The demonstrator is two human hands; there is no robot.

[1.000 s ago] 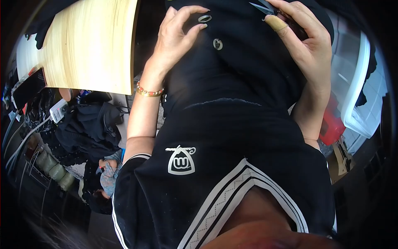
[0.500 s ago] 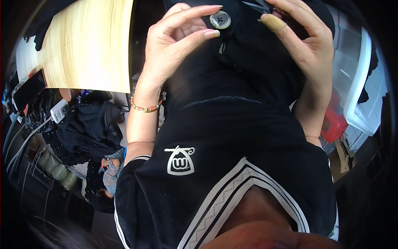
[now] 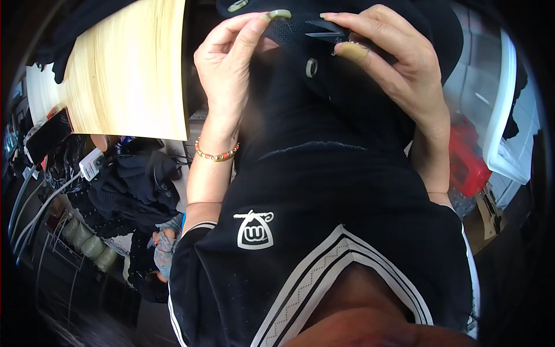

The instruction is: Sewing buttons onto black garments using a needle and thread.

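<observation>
Between thumb and forefinger, my left hand (image 3: 228,72) pinches a pale horn-coloured button (image 3: 280,14), tilted nearly edge-on. Black cloth of a garment (image 3: 289,34) lies under it, and fine threads seem to run beneath the button. Small dark thread snips (image 3: 330,33) are held in my right hand (image 3: 399,63), their blades apart and pointing left at the cloth just right of the button. A tan covering wraps the right thumb. Two more buttons show on the garment: one (image 3: 311,67) below the snips, another (image 3: 237,6) at the top edge.
A pale wooden board (image 3: 130,69) stands at my left, with a phone (image 3: 49,136) by its corner. Beyond are a white power strip (image 3: 92,166), dark clothes (image 3: 136,188) and another person (image 3: 165,248). On the right are a clear plastic bin (image 3: 500,115) and a red container (image 3: 468,153).
My left hand has closed its pinch on the button and tipped it from face-up to edge-on. The right hand has moved left and down, bringing the snips' blades close to it.
</observation>
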